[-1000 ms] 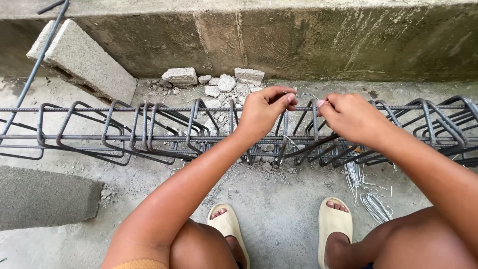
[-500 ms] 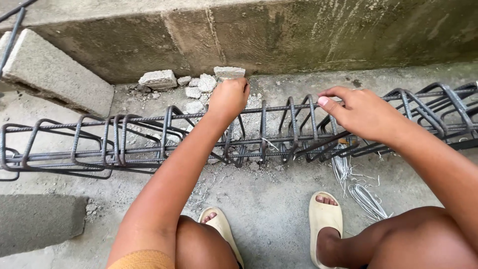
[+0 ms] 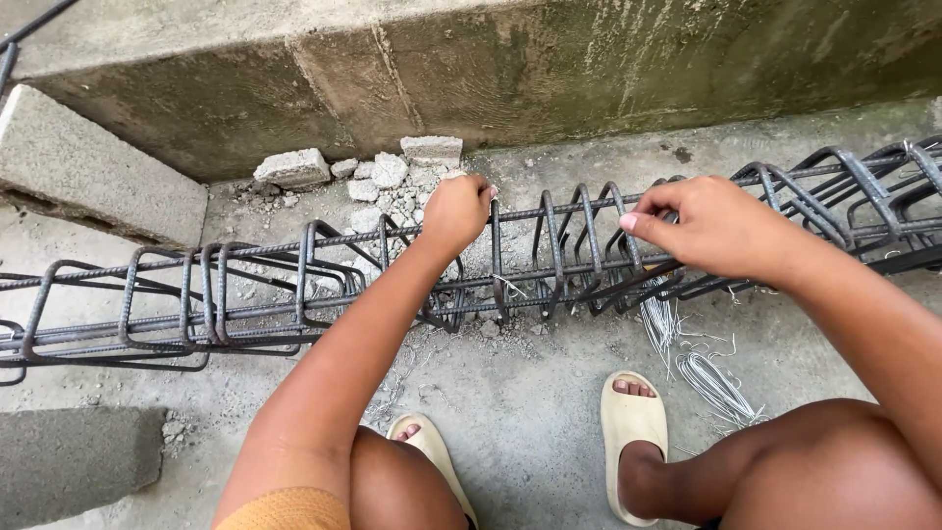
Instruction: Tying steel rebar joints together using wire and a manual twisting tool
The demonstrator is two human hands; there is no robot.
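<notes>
Nearest, pale sandals [image 3: 633, 442] on the concrete floor, a bundle of thin tie wires [image 3: 714, 383] just right of them. Farther, a long rebar cage [image 3: 294, 285] lying left to right. Left hand [image 3: 456, 211] clenched on its top bar; right hand [image 3: 711, 226] pinching a stirrup. Beyond, rubble [image 3: 383, 172] against the wall.

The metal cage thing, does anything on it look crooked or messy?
Yes. On the rebar cage, the stirrup loops lean and bunch unevenly instead of standing evenly spaced. Broken concrete chunks lie heaped behind it by the wall, and loose tie wires sprawl on the ground.
</notes>
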